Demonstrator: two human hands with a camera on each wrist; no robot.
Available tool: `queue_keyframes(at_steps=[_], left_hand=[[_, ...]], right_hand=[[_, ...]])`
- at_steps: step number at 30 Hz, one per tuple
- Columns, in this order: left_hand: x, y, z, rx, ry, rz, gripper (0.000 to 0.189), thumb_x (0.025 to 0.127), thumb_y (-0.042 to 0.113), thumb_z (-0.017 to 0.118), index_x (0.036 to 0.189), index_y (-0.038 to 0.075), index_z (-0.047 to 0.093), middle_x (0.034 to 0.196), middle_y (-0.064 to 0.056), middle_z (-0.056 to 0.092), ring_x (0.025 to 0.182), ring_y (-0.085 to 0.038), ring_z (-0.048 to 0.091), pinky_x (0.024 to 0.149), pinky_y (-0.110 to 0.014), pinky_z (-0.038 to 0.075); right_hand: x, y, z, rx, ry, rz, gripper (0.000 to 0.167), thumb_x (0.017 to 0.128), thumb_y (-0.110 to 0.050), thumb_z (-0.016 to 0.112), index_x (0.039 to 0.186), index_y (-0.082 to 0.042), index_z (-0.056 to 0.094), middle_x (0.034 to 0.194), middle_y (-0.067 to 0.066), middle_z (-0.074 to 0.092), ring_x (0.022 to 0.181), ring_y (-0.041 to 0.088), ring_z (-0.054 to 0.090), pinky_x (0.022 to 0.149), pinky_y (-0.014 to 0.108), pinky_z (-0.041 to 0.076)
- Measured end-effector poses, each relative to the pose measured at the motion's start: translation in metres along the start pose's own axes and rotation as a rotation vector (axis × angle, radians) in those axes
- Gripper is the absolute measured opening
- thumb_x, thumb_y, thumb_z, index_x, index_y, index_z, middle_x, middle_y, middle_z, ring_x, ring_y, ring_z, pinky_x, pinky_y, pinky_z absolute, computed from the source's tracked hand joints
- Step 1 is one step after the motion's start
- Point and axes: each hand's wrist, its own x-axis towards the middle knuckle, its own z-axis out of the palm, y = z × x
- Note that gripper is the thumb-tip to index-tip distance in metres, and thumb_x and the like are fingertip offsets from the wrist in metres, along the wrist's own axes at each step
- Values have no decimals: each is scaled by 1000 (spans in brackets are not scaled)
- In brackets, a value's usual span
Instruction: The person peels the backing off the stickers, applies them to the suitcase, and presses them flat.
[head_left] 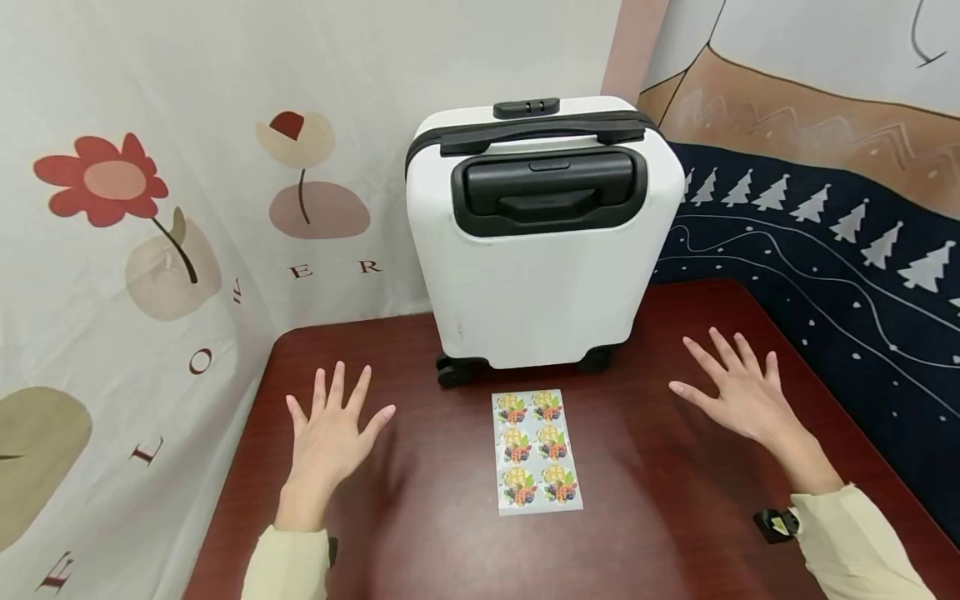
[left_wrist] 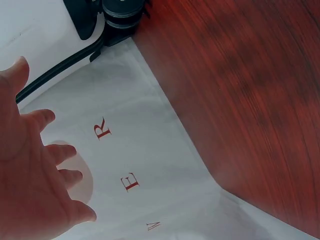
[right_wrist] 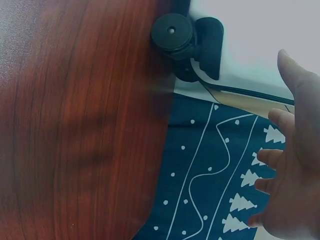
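A white suitcase (head_left: 540, 283) with black trim stands upright at the back of the table, its black pull handle (head_left: 551, 183) folded down. In front of it lies a sheet of stickers (head_left: 535, 452) with several round fruit designs in two columns. My left hand (head_left: 333, 437) hovers over the table left of the sheet, fingers spread and holding nothing. On the other side, my right hand (head_left: 742, 396) is held above the table with its fingers spread too. Each wrist view shows its hand near a suitcase wheel, the left wheel (left_wrist: 122, 12) and the right wheel (right_wrist: 172, 32).
The dark red wooden table (head_left: 427, 517) has rounded back corners. Behind it hangs a pale curtain (head_left: 225, 67) printed with flowers and letters. A navy cloth (head_left: 847, 283) with white trees borders the right side. A small combination lock (head_left: 527, 108) sits on top of the suitcase.
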Motion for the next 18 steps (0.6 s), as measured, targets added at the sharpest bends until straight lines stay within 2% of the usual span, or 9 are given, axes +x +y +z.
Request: queue_keyframes(at_steps=[6, 11, 15, 18], left_hand=[[1, -1, 0, -36, -2, 12, 76, 89, 63, 33, 147, 18, 15, 150, -19, 5, 136, -36, -8, 96, -67, -10], [5, -1, -1, -113, -17, 10, 77, 88, 58, 44, 147, 15, 16, 149, -22, 9, 136, -37, -3, 96, -68, -6], [16, 6, 5, -280, -35, 5, 80, 86, 55, 50, 146, 13, 20, 147, -23, 17, 135, -39, 7, 98, -67, 3], [26, 21, 16, -430, -63, -13, 77, 86, 52, 54, 144, 11, 26, 145, -20, 27, 133, -38, 20, 101, -61, 15]], right_hand=[[-1, 1, 0, 26, 1, 0, 76, 87, -54, 48, 147, -20, 17, 148, 23, 10, 132, 48, 1, 95, 66, -14], [0, 1, -1, 59, -12, 1, 76, 87, -53, 51, 147, -19, 19, 147, 23, 13, 132, 46, 2, 96, 67, -10], [3, -5, 1, 142, -20, -22, 78, 84, -49, 57, 146, -17, 22, 145, 26, 19, 131, 47, 8, 96, 68, -3], [9, -19, 11, 229, -53, -72, 76, 83, -44, 62, 143, -13, 28, 142, 25, 28, 128, 47, 17, 94, 69, 8]])
